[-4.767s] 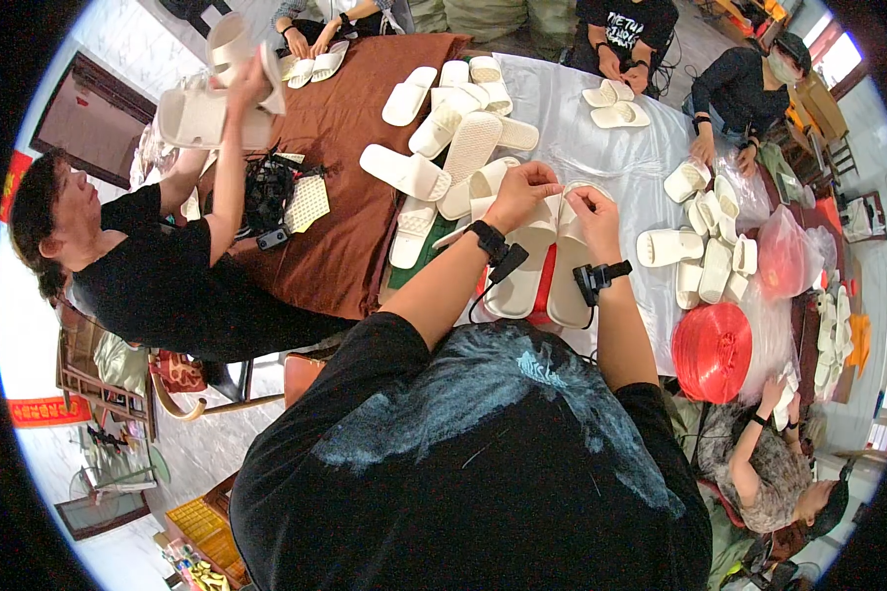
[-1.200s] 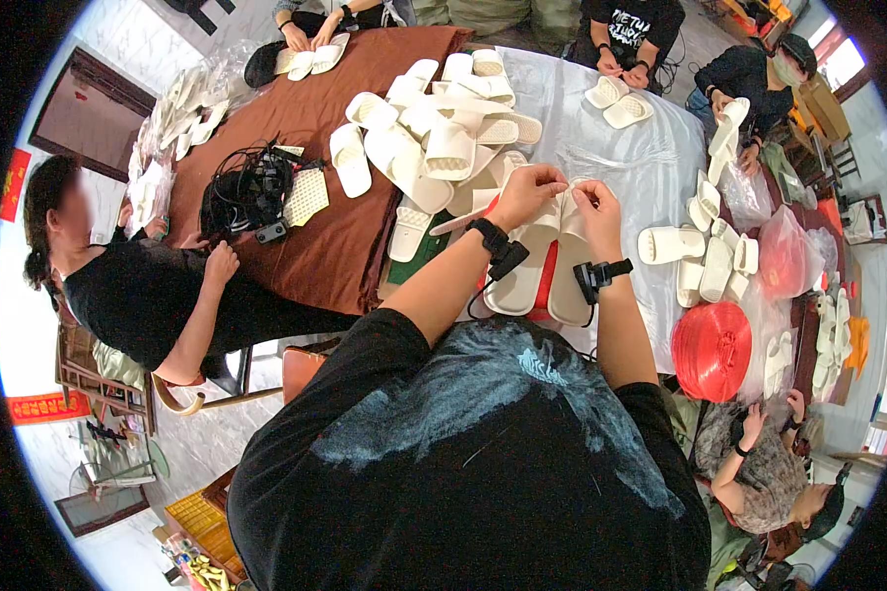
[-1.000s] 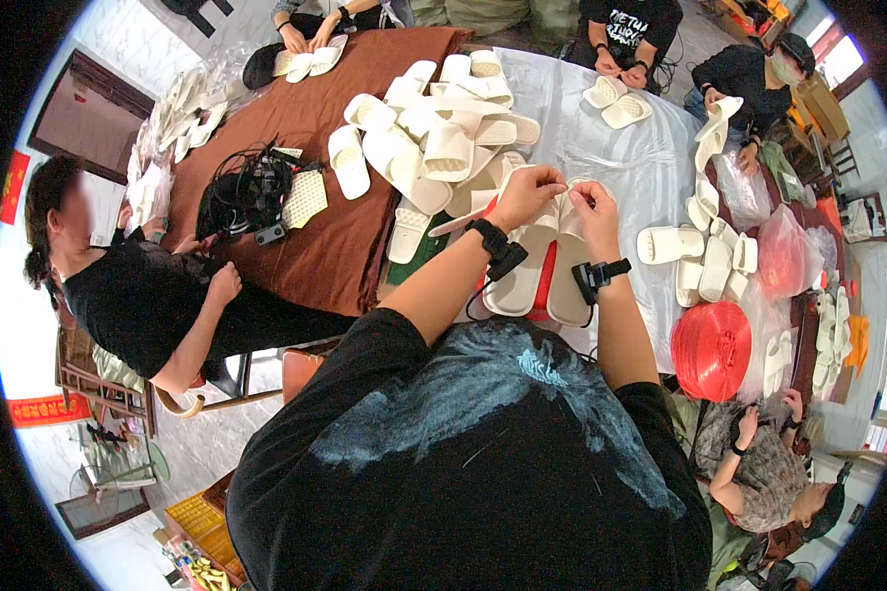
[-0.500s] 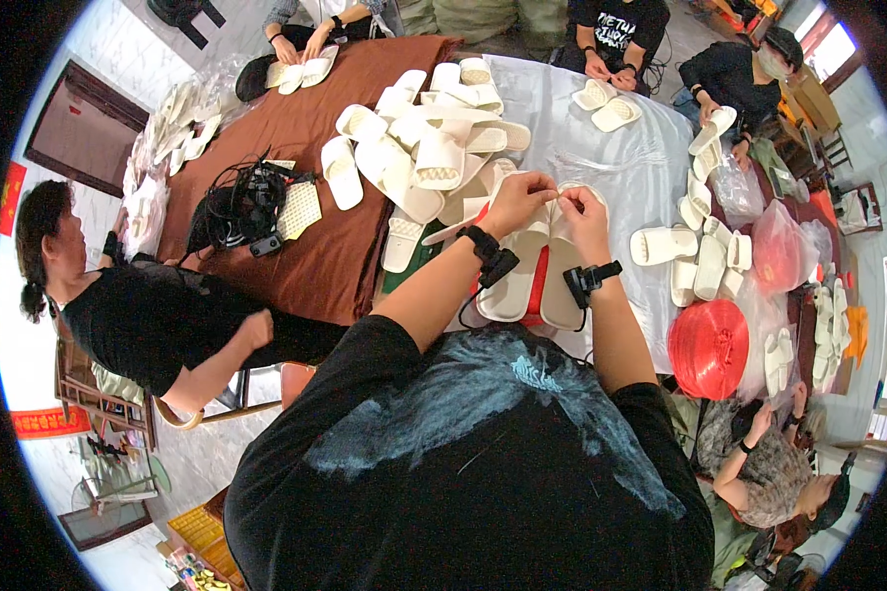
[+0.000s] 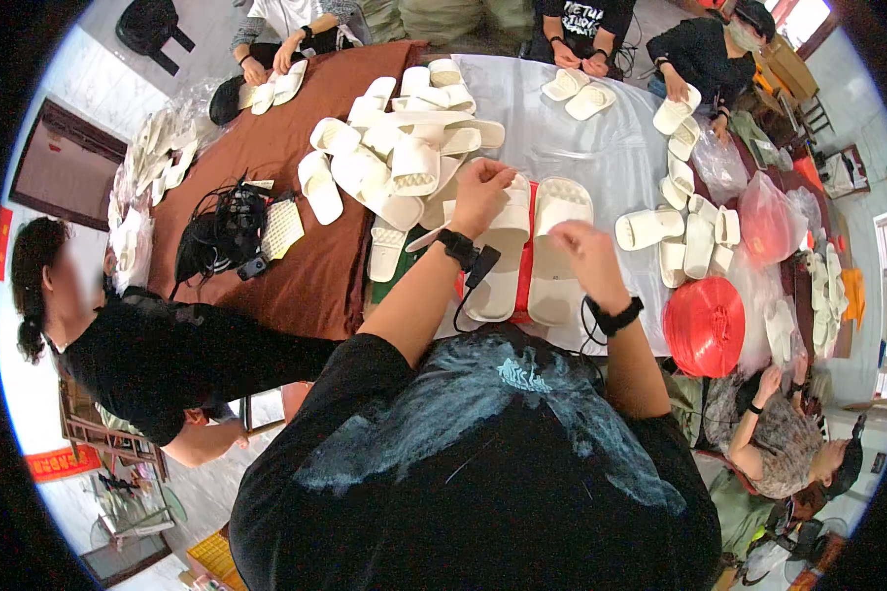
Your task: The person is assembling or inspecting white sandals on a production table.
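Note:
Two cream slippers lie side by side in front of me, the left slipper (image 5: 493,281) and the right slipper (image 5: 562,286). A red plastic strip (image 5: 530,246) runs lengthwise between them. My left hand (image 5: 483,197) is over the far end of the left slipper, its fingers closed in a pinch; what they hold, if anything, is too small to make out. Over the right slipper's strap hangs my right hand (image 5: 593,261), its fingers smeared by motion and pointing left. Black bands are on both wrists.
A slipper heap (image 5: 404,148) lies beyond my left hand, more slippers (image 5: 698,236) at the right. A red twine roll (image 5: 704,327) stands near the right table edge. Black cables (image 5: 222,231) lie on the brown cloth (image 5: 315,276). Several other people sit around the table.
My hands were together over the slippers' far end; now they are apart, the right one drawn nearer and blurred. More of the red strip shows between the slippers. The whole view has shifted slightly.

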Demonstrator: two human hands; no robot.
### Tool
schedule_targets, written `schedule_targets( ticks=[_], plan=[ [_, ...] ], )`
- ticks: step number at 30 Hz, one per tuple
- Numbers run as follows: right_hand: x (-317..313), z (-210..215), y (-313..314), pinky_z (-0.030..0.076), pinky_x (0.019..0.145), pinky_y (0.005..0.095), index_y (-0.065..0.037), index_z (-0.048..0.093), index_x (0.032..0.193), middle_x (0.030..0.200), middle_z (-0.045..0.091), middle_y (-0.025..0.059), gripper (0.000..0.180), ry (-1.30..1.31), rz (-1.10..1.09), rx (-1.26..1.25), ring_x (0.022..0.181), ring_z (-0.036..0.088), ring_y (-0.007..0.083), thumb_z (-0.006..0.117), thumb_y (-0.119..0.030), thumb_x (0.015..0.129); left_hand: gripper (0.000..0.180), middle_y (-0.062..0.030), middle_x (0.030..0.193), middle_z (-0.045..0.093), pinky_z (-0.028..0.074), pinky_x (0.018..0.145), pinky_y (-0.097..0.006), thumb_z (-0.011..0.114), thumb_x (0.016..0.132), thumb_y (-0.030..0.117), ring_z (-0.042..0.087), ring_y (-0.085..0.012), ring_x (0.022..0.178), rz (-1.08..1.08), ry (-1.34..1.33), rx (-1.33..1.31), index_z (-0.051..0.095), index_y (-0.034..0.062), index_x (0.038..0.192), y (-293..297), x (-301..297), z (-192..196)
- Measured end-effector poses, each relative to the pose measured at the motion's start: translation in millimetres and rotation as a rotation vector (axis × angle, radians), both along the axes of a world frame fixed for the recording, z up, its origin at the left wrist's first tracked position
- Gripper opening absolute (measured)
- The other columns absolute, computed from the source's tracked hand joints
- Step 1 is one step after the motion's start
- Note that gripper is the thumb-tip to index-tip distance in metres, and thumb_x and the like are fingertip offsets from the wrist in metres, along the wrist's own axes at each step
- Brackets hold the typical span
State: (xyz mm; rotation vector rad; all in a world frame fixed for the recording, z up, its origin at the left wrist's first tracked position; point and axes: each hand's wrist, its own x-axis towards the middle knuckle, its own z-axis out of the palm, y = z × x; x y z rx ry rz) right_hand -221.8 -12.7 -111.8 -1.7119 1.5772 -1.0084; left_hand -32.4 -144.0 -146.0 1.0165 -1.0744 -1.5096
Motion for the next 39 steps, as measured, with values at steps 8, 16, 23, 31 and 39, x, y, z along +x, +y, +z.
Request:
schedule_targets(
  ticks=[8, 16, 23, 31, 39],
  plan=[
    [50, -30, 21, 0.034, 0.097, 0.0512, -0.014, 0.059, 0.12, 0.115, 0.054, 0.0182, 0.05, 0.571, 0.066, -0.102, 0.117, 0.043, 0.0389, 0.068, -0.041, 0.08, 0.013, -0.0021, 0.079, 0.064, 0.047, 0.066, -0.023, 0.072, 0.084, 0.012, 0.058, -0.0086, 0.071, -0.055, -0.051, -0.036, 0.064, 0.0029, 0.087, 0, -12, 8],
    [18, -36, 35, 0.039, 0.089, 0.0493, -0.003, 0.057, 0.115, 0.108, 0.057, 0.0202, 0.049, 0.401, -0.188, -0.074, 0.106, 0.05, 0.0366, 0.064, -0.04, 0.084, 0.011, -0.0053, 0.091, 0.067, 0.05, 0.075, -0.025, 0.07, 0.086, 0.008, 0.06, -0.0111, 0.079, -0.131, -0.057, -0.2, 0.064, 0.0001, 0.09, 21, 10, 16],
    [-153, -73, 112, 0.042, 0.078, 0.0439, 0.001, 0.061, 0.099, 0.091, 0.06, 0.0207, 0.019, 0.152, -0.753, 0.02, 0.089, 0.055, 0.0351, 0.057, -0.014, 0.088, 0.011, -0.0018, 0.078, 0.063, 0.044, 0.061, -0.022, 0.067, 0.088, 0.009, 0.055, -0.007, 0.071, -0.261, -0.733, -0.145, 0.065, -0.0024, 0.086, 85, 123, 29],
    [-348, -139, 212, 0.044, 0.09, 0.0408, 0.004, 0.055, 0.126, 0.113, 0.064, 0.0243, 0.05, 0.435, -0.988, 0.598, 0.105, 0.061, 0.0305, 0.059, -0.03, 0.088, 0.031, -0.0055, 0.075, 0.064, 0.049, 0.068, -0.038, 0.057, 0.09, 0.03, 0.059, -0.0143, 0.07, -1.189, -1.225, 0.108, 0.065, 0.001, 0.083, 249, 244, -51],
    [-262, -102, 104, 0.047, 0.076, 0.0276, 0.002, 0.055, 0.127, 0.099, 0.066, 0.0098, 0.04, -0.05, -0.434, 0.277, 0.082, 0.059, 0.013, 0.057, -0.016, 0.09, 0.031, -0.0042, 0.074, 0.062, 0.048, 0.07, -0.042, 0.052, 0.091, 0.03, 0.059, -0.0159, 0.072, -0.556, -0.817, 0.298, 0.064, 0.0023, 0.085, 335, 228, -110]
  ],
)
